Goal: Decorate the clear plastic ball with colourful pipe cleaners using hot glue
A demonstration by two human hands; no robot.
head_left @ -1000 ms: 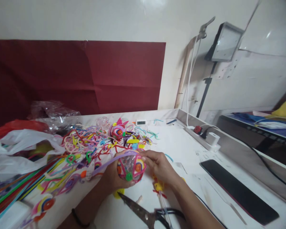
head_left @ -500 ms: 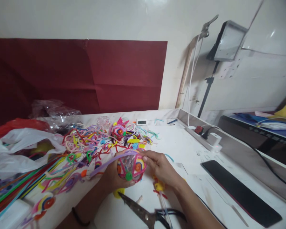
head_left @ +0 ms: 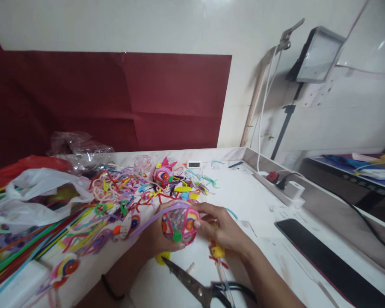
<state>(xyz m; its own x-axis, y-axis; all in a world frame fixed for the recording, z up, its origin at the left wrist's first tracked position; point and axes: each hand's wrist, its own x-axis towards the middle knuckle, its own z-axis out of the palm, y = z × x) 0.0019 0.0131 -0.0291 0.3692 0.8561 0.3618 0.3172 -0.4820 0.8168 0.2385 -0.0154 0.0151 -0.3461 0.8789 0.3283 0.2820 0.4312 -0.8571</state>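
Observation:
Between my hands is a clear ball (head_left: pixel 179 222) decorated with pink strips, coloured eye shapes and a green button-like piece. My left hand (head_left: pixel 155 235) is wrapped round its left side and underside. My right hand (head_left: pixel 220 226) grips the right side, its thumb pressed by an orange eye shape. A purple pipe cleaner (head_left: pixel 150 220) runs over the top of the ball and trails off to the left. Scissors (head_left: pixel 195 284) with black handles lie just below, their tip on a yellow round piece (head_left: pixel 162 257). A yellow glue gun nozzle-like piece (head_left: pixel 217 250) is under my right wrist.
A similar finished-looking pink ball (head_left: pixel 162 175) stands behind, among many loose pipe cleaners (head_left: pixel 115 188). A white plastic bag (head_left: pixel 41 192) lies at left, a small digital clock (head_left: pixel 194 164) at the back. At right are a power strip (head_left: pixel 284 192) and a long black pad (head_left: pixel 327 261).
The whole view has shifted slightly, so things appear further right. My right thumb has moved down from the ball's upper edge onto its right side; both hands keep hold of the ball.

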